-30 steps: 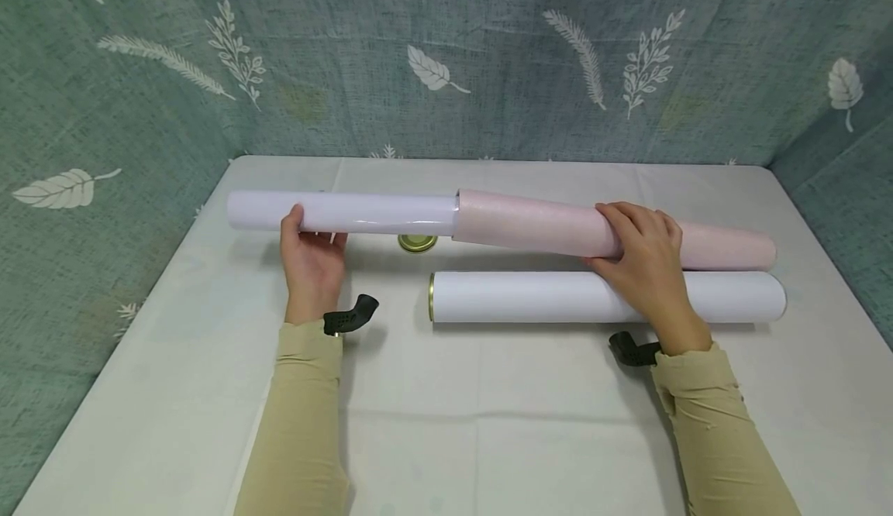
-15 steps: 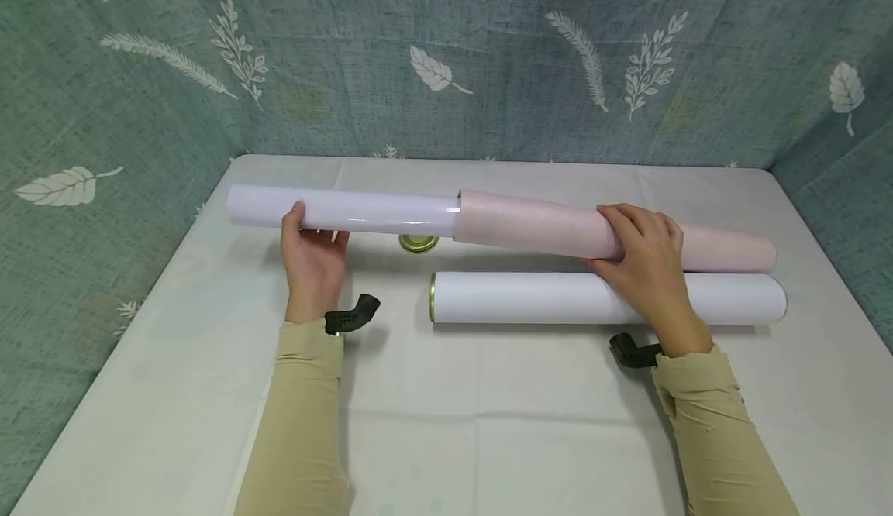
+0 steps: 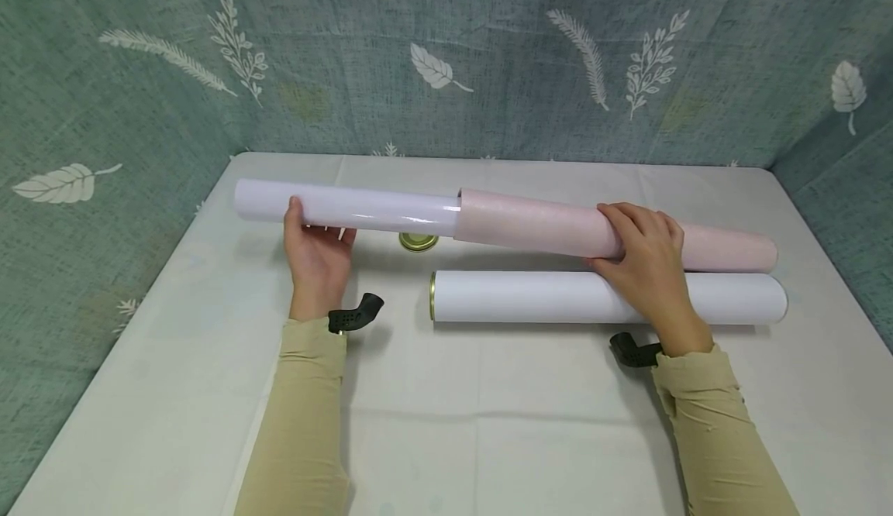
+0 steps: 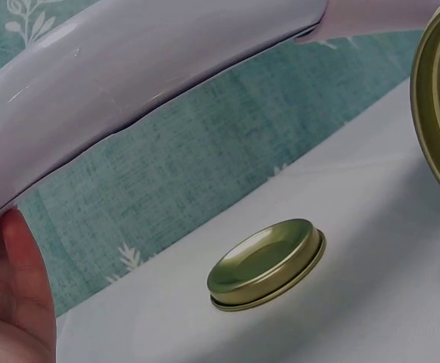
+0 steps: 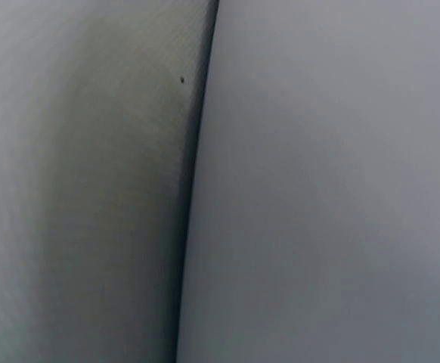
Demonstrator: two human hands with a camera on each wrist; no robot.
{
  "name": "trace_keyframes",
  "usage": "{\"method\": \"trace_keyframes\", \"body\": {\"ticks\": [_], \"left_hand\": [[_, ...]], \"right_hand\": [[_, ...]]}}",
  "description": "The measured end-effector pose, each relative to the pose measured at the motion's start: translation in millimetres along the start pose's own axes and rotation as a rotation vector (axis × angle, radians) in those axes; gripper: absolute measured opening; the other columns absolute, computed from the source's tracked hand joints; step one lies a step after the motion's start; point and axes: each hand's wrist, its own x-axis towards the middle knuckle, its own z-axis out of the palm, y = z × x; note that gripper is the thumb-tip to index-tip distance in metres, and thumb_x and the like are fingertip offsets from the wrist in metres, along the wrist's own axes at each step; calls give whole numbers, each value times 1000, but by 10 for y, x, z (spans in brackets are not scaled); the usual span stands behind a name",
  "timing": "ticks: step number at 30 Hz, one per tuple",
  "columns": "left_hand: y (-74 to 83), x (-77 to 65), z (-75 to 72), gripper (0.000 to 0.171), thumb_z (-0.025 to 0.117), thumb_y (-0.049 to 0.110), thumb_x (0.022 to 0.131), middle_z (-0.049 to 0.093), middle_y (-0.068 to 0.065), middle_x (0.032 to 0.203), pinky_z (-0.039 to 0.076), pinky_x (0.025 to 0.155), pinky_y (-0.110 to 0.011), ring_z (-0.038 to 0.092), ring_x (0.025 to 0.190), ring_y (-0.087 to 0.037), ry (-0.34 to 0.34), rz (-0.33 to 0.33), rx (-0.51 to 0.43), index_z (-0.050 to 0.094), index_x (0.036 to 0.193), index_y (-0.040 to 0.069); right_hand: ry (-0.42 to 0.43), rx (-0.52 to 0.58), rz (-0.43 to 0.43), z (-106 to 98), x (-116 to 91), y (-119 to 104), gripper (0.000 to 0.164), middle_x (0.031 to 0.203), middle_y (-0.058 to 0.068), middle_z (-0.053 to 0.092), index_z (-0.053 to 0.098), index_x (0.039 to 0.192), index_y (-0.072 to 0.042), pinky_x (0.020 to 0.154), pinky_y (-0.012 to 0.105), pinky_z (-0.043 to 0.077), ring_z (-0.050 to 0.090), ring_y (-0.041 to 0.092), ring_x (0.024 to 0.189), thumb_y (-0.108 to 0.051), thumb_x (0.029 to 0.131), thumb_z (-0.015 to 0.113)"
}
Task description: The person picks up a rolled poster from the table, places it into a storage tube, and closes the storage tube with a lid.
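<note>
My left hand (image 3: 317,264) grips a glossy white paper roll (image 3: 391,210) from below, thumb on its near side and fingers under it. The roll's right end sits inside the mouth of a pink cardboard tube (image 3: 530,221). Over the tube's middle, my right hand (image 3: 645,264) holds it from above; its left end is raised and its right end lower. In the left wrist view the roll (image 4: 152,60) shows a long lengthwise edge along its underside, and part of the left hand (image 4: 12,295) appears at the lower left.
A white tube (image 3: 523,297) with a gold-rimmed left end lies in front of the pink tube, under the right wrist. A round gold metal lid (image 4: 265,265) lies on the white-covered table (image 3: 446,438) behind the roll. Leaf-patterned green cloth (image 3: 488,59) rises at the back and sides.
My left hand has shifted slightly right and up, and the paper roll has slid a little further into the pink tube. The right hand has stayed in place.
</note>
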Motion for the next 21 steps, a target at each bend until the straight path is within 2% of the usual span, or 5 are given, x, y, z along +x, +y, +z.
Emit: {"method": "trace_keyframes", "body": {"ticks": [4,10,21], "left_hand": [[11,11,1,51,54,48,84,48,-7,112,36,90,-38,50,103,-24,3,-28,-40,38,122,17],[29,28,-10,53,48,54,85,51,-8,110,38,89,-38,51,104,-27,17,-53,-84,38,122,18],[-7,7,1,54,55,51,82,51,-8,107,41,81,-38,54,97,-26,-37,-53,-13,38,120,16]], "right_hand": [[-1,-3,1,-7,1,-4,72,120,9,50,53,122,-15,97,49,16,40,29,113,-17,57,85],[3,0,-3,-7,0,-10,72,120,9,50,54,121,-14,97,50,16,41,29,112,-18,57,85],[7,0,-12,-2,0,-13,71,120,9,50,54,121,-14,97,49,17,41,29,111,-19,57,85]]}}
